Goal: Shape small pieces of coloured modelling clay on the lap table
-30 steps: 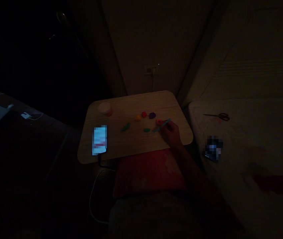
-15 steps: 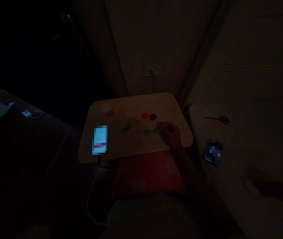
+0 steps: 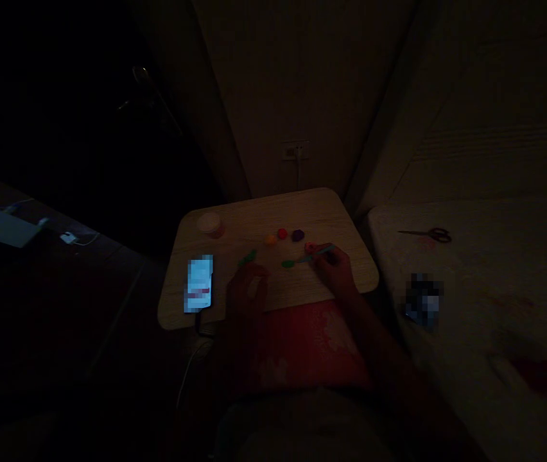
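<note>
My right hand (image 3: 336, 266) grips a thin light-blue stick-like tool (image 3: 306, 259). Its tip points left, close to a flat green lump (image 3: 287, 264) that looks like modelling clay. Just by the fingers sits an orange-red piece (image 3: 309, 246); whether they touch it I cannot tell. My left hand (image 3: 247, 289) is over the near side of the table, fingers curved and apart, with nothing visible in them. Beyond its fingertips lies a longer, uneven green piece (image 3: 247, 258). Farther back are a yellow-orange lump (image 3: 271, 240), a red lump (image 3: 282, 233) and a purple lump (image 3: 298, 235).
The small wooden table (image 3: 254, 215) carries a lidded tub (image 3: 210, 224) and a lit phone (image 3: 199, 284) with a cable. Right of it, scissors (image 3: 427, 235) and a blurred dark object (image 3: 422, 300) lie on a pale surface. A wall socket (image 3: 295, 150) is behind. The room is dark.
My left hand has come into view over the table, near the longer green piece. My right hand keeps hold of the tool beside the flat green lump. The view has shifted slightly.
</note>
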Available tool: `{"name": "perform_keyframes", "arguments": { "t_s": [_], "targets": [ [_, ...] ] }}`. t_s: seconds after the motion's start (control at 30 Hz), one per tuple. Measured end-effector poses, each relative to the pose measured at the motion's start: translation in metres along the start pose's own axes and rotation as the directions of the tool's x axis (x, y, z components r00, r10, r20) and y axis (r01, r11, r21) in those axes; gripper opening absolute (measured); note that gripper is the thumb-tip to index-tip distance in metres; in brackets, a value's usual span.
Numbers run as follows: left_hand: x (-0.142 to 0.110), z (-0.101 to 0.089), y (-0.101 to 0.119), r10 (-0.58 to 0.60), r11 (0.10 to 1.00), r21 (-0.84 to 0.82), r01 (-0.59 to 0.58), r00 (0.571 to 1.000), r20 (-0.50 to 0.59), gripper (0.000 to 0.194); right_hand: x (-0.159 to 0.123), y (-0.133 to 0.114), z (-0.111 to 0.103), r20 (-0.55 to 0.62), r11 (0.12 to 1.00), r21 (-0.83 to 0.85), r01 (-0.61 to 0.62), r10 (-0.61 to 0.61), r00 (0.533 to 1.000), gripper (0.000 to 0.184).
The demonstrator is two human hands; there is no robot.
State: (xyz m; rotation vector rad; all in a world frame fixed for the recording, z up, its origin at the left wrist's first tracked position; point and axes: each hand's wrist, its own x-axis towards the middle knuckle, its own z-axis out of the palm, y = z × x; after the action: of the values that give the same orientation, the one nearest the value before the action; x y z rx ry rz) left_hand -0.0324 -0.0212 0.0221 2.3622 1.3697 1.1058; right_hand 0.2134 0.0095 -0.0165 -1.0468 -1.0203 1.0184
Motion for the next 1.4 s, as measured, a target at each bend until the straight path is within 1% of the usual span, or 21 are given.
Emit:
{"name": "perform_keyframes", "arguments": {
  "t_s": [0.07, 0.17, 0.27, 0.4, 0.5, 0.6, 0.8, 0.9, 1.07, 1.17, 1.3, 1.33, 1.4],
  "targets": [
    [0.004, 0.017, 0.001, 0.022, 0.999, -0.036, -0.02, 0.998, 0.051, 0.018, 0.0, 0.0, 0.0, 0.0, 1.0, -0.016, -0.015, 0.015, 1.0, 0.025],
    [0.011, 0.04, 0.001, 0.051, 0.998, -0.035, -0.047, 0.989, 0.139, 0.026, 0.0, 0.002, 0.0, 0.003, 1.0, -0.028, 0.001, -0.001, 1.0, 0.024],
    [0.014, 0.05, -0.002, 0.072, 0.997, 0.014, -0.075, 0.983, 0.169, 0.032, 0.001, 0.005, -0.001, 0.006, 0.999, -0.011, 0.034, -0.034, 0.999, 0.02],
    [0.013, 0.05, -0.005, 0.086, 0.995, 0.034, -0.095, 0.973, 0.212, 0.038, 0.001, 0.007, -0.002, 0.023, 0.998, -0.043, 0.052, -0.051, 0.998, 0.019],
    [0.013, 0.051, -0.007, 0.073, 0.996, 0.03, -0.083, 0.968, 0.239, 0.039, 0.0, 0.006, -0.003, 0.023, 0.995, -0.072, 0.062, -0.06, 0.998, 0.017],
    [0.013, 0.052, -0.009, 0.066, 0.997, 0.011, -0.07, 0.973, 0.222, 0.037, 0.0, 0.002, -0.002, 0.007, 0.992, -0.101, 0.079, -0.078, 0.997, 0.016],
    [0.016, 0.054, -0.013, 0.009, 0.999, -0.046, 0.0, 0.98, 0.197, 0.035, -0.001, -0.004, -0.001, 0.014, 0.996, -0.075, 0.038, -0.037, 0.999, 0.019],
    [0.016, 0.056, -0.014, -0.004, 0.998, -0.067, 0.019, 0.978, 0.206, 0.033, -0.001, -0.002, -0.003, 0.005, 0.997, -0.082, 0.01, -0.009, 1.0, 0.021],
    [0.017, 0.058, -0.016, -0.001, 0.996, -0.088, 0.017, 0.984, 0.177, 0.029, 0.0, 0.005, -0.005, -0.011, 0.987, -0.162, 0.016, -0.018, 1.0, 0.015],
    [0.019, 0.056, -0.014, 0.007, 0.996, -0.09, 0.009, 0.984, 0.178, 0.027, 0.0, 0.007, -0.005, 0.02, 0.979, -0.198, 0.055, -0.052, 0.998, 0.014],
    [0.017, 0.051, -0.007, 0.009, 1.0, -0.028, -0.005, 0.987, 0.161, 0.028, 0.0, 0.003, -0.005, 0.118, 0.941, -0.293, 0.169, -0.139, 0.983, 0.008],
    [0.016, 0.049, -0.005, 0.028, 1.0, 0.0, -0.028, 0.985, 0.172, 0.03, 0.0, 0.001, -0.005, 0.15, 0.922, -0.332, 0.202, -0.16, 0.976, 0.008],
    [0.014, 0.047, 0.0, 0.067, 0.995, 0.055, -0.082, 0.97, 0.235, 0.036, 0.001, -0.002, -0.006, 0.217, 0.865, -0.427, 0.262, -0.184, 0.959, 0.015]
  ]
}}
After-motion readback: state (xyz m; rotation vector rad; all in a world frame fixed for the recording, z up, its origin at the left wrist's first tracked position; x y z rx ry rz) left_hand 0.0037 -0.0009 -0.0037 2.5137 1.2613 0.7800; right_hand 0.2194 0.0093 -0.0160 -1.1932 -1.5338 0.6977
